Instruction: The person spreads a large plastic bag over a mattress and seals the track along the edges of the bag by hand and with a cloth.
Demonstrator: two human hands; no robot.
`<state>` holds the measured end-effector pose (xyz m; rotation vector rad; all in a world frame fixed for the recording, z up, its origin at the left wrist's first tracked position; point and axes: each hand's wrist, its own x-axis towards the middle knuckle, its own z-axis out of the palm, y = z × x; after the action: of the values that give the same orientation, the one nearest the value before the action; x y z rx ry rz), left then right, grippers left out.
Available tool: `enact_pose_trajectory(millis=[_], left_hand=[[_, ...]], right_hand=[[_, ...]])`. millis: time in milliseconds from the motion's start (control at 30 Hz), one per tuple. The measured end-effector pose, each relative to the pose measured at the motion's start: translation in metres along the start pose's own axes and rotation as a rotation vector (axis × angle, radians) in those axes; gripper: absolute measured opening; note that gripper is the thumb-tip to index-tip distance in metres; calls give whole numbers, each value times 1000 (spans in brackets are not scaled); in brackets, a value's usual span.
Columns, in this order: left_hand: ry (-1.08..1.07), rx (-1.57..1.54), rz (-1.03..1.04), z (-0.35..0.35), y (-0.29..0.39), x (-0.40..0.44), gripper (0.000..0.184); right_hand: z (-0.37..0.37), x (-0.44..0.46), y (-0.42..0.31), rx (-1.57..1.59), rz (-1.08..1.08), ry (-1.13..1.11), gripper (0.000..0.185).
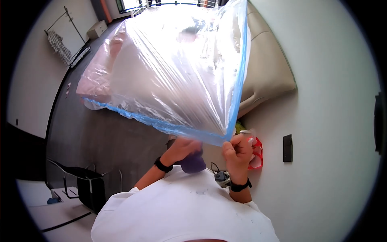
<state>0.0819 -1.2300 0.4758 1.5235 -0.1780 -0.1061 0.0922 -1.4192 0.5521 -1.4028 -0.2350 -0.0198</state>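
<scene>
A large clear plastic bag [161, 76] with a blue edge strip spreads out in front of me, over the bed area. My right hand [238, 151] pinches the near right corner of the bag, where the blue strips meet. My left hand [183, 148] is just below the bag's near blue edge, left of that corner. Its fingers are blurred and partly hidden, so what they hold cannot be made out. Something purple [192, 163] is right below my left hand. Pinkish material [96, 80] shows through the left side of the bag.
A beige padded headboard [268, 64] stands against the right wall. A black chair [90, 187] is at the lower left. A red bag [256, 155] lies beside my right hand. A clothes rack [74, 26] and a small cabinet [96, 29] are at the far left.
</scene>
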Motion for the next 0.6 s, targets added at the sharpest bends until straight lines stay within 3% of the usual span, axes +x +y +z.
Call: enact_pose_trajectory(millis=[67,200,267,400,500,600], left_hand=[[-116,50,90,1,-4,12,34],[-184,40,52,7,4,24,33],[-218,48,55,12,6,31,32],[-180,94,42,13,5,47,32],[-34,25,-33,10,-1,56,32],[132,-128,-31,5,-14,68,32]], right_hand=[[-4,-5,-1,178,-43,-140,14],[-6,-13,-35,216,-288,-374,12],[-11,-10,-29,91,-335,-321,11],[-19,5,-10,-93,-113,-265,8],[-19,14,25,-431,62,-226,20],[-8,21,59,-359,103,-131,25]])
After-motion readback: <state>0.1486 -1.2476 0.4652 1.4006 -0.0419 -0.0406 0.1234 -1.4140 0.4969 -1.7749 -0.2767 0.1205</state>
